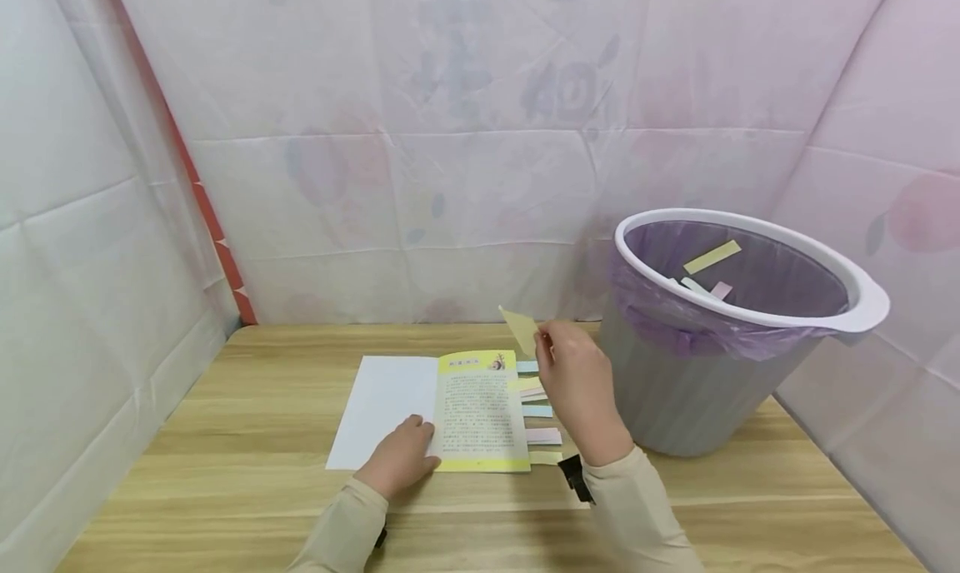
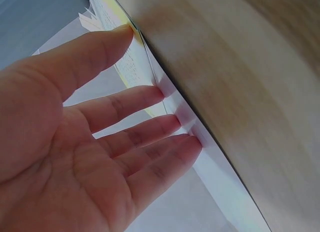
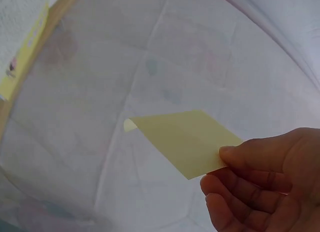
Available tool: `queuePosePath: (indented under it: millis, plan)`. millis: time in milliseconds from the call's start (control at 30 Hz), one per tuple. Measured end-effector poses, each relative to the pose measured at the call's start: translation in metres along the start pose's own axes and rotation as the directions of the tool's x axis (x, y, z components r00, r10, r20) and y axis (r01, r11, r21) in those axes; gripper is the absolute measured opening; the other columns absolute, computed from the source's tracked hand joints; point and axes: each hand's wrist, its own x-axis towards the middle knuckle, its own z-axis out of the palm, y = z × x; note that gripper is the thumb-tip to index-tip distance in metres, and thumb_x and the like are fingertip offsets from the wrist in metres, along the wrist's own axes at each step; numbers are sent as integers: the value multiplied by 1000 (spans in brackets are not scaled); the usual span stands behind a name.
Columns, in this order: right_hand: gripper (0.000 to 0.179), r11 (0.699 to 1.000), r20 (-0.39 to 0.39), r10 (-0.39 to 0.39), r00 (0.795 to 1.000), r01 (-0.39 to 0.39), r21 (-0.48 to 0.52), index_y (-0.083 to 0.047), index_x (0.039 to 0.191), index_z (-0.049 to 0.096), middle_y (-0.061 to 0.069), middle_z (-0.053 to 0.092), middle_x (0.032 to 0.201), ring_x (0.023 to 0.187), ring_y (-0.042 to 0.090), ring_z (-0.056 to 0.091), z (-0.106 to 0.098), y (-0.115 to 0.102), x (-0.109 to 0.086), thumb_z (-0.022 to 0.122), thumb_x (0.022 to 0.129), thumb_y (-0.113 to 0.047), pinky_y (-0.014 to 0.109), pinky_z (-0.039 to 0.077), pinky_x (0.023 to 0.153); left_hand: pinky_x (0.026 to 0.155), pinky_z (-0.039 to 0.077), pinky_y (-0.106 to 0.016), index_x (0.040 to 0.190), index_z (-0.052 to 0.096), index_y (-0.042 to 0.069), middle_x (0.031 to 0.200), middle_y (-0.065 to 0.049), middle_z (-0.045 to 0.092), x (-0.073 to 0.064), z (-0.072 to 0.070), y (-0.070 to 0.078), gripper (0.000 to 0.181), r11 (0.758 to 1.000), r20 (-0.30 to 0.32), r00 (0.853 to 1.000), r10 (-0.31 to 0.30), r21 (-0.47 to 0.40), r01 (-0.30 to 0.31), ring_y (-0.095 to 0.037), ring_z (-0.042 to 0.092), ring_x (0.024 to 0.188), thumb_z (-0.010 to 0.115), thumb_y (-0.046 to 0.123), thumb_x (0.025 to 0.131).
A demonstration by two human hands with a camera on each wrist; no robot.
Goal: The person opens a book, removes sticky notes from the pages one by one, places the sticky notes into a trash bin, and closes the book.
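Note:
An open book (image 1: pixel 480 415) lies on the table, its left page blank white and its right page printed with yellow bands. Several coloured sticky tabs (image 1: pixel 538 411) stick out past its right edge. My left hand (image 1: pixel 402 456) rests on the book near the fold, with the thumb on the printed page and the fingertips (image 2: pixel 187 144) on the white one. Above the book's upper right corner, my right hand (image 1: pixel 577 381) pinches a yellow sticky note (image 3: pixel 187 142) between thumb and fingers. One end of the note curls over.
A grey trash bin (image 1: pixel 675 398) with a white rim and purple liner stands at the right. Inside it are a yellow strip (image 1: pixel 712 256) and other paper strips. Pale printed cloth (image 1: pixel 480 181) hangs behind and at both sides of the wooden table (image 1: pixel 247 440).

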Motion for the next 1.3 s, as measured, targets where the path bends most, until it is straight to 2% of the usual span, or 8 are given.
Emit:
queuePosePath:
  millis: [133, 333, 633, 767, 933, 1000, 1100, 1300]
  plan:
    - [4, 998, -101, -55, 993, 54, -14, 3, 86, 64, 13, 63, 75, 64, 25, 59, -15, 2, 12, 68, 83, 5, 39, 50, 52, 96, 45, -50, 118, 59, -10, 122, -27, 55, 0, 2, -2, 47, 1000, 6, 1000, -3, -1, 3, -41, 55, 114, 74, 18, 84]
    - [5, 995, -233, -103, 967, 101, -23, 5, 88, 64, 16, 62, 76, 69, 30, 59, -39, 6, 33, 65, 84, 7, 40, 51, 57, 97, 44, -50, 118, 59, -10, 123, -27, 55, 0, 5, -4, 47, 1000, 2, 1000, 3, 1, -3, -41, 55, 115, 74, 19, 84]
    - [9, 994, -323, -103, 941, 91, -53, 9, 92, 63, 21, 61, 80, 72, 35, 57, -76, 16, 56, 58, 91, 3, 42, 48, 65, 97, 44, -51, 119, 59, -11, 123, -28, 55, 0, 5, -4, 47, 1000, 1, 1000, -2, -17, 2, -41, 55, 115, 73, 18, 85]
    - [13, 997, -357, -62, 932, 39, -73, 9, 93, 65, 23, 61, 81, 73, 36, 57, -90, 27, 59, 58, 92, -1, 42, 46, 66, 95, 46, -50, 118, 59, -11, 120, -27, 56, -1, 5, -4, 46, 1000, -8, 1000, 8, -15, -8, -41, 56, 112, 74, 18, 84]
    - [16, 994, -402, 45, 915, -81, -74, 7, 96, 70, 23, 60, 81, 74, 38, 57, -103, 40, 61, 58, 93, -4, 49, 41, 66, 95, 46, -50, 118, 59, -11, 120, -27, 56, -1, 3, -3, 46, 1000, -7, 1000, 12, -14, -13, -41, 56, 111, 74, 17, 84]
    - [17, 988, -401, 85, 912, -128, -82, 5, 97, 71, 23, 60, 81, 74, 39, 56, -107, 45, 61, 59, 92, -5, 52, 41, 66, 95, 46, -50, 118, 59, -11, 120, -27, 56, -1, 3, -2, 46, 1000, -5, 1000, 12, -12, -12, -41, 56, 111, 74, 17, 84]
    - [17, 977, -369, 127, 921, -181, -116, 4, 98, 72, 22, 59, 81, 75, 40, 55, -113, 52, 59, 59, 93, -7, 54, 40, 66, 95, 46, -50, 118, 58, -11, 120, -26, 56, -1, 2, -2, 46, 1000, -1, 1000, 12, -8, -12, -40, 56, 112, 74, 18, 85]
    - [20, 936, -330, 215, 919, -291, -199, 1, 101, 73, 23, 60, 84, 79, 47, 53, -120, 58, 55, 58, 93, -9, 60, 38, 65, 97, 44, -50, 119, 58, -11, 122, -27, 55, -1, 2, -1, 47, 1000, 3, 1000, 11, -16, -11, -41, 54, 114, 73, 18, 85]
